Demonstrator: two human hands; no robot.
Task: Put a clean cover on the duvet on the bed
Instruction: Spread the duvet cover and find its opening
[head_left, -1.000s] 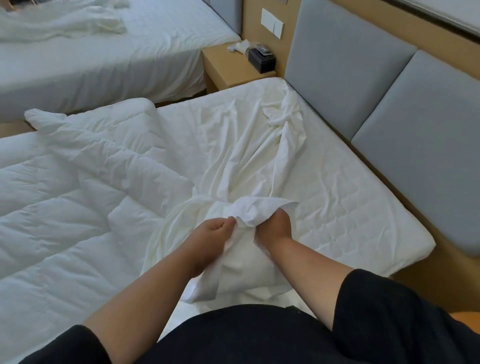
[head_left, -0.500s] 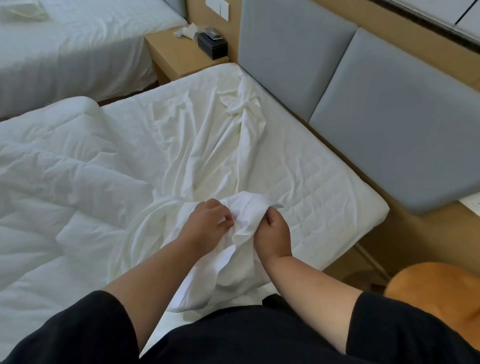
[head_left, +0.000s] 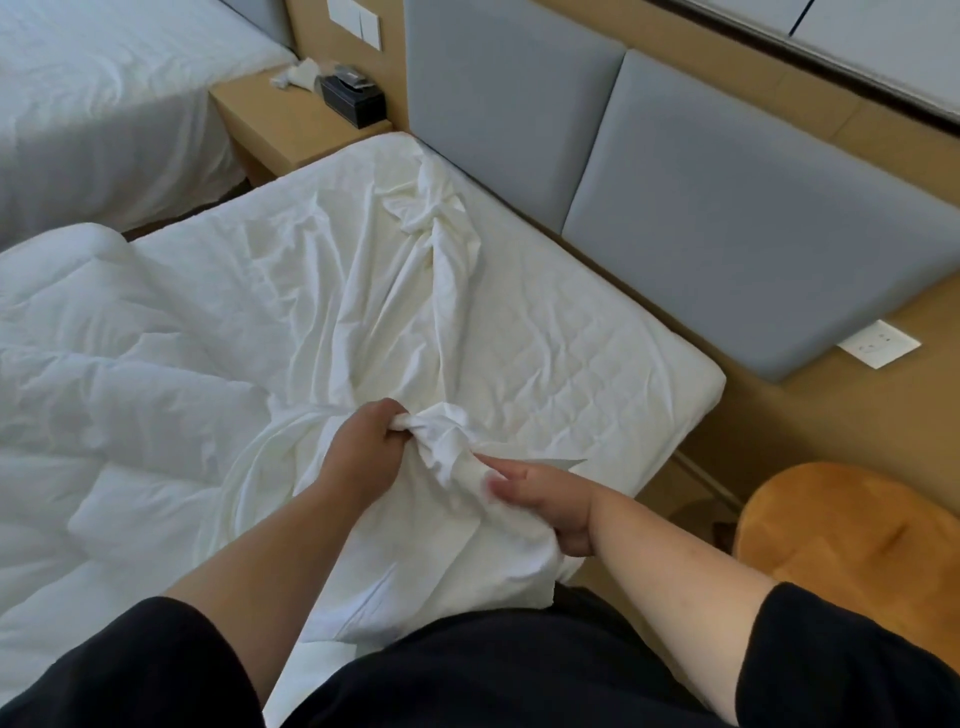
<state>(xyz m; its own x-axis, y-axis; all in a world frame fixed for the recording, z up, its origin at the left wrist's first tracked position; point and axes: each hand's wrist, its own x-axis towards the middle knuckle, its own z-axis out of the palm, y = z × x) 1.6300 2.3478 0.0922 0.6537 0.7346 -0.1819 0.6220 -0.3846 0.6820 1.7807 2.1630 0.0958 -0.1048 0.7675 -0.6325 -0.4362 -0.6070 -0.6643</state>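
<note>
My left hand (head_left: 363, 447) has its fingers curled tight round a bunched fold of the thin white cotton duvet cover (head_left: 395, 322), the wad of cloth poking out just past my knuckles. My right hand (head_left: 545, 499) lies just beside it, thumb and fingers pinching the same cover lower down, where the fabric drapes over the near edge of the mattress toward my black top. From my grip the cover runs away in a crumpled ridge toward the grey padded headboard (head_left: 727, 208). The puffy white quilted duvet (head_left: 104, 374) lies heaped to the left of my hands, touching the cover. Beyond sit a wooden nightstand (head_left: 280, 130) and a black tissue box (head_left: 353, 98).
</note>
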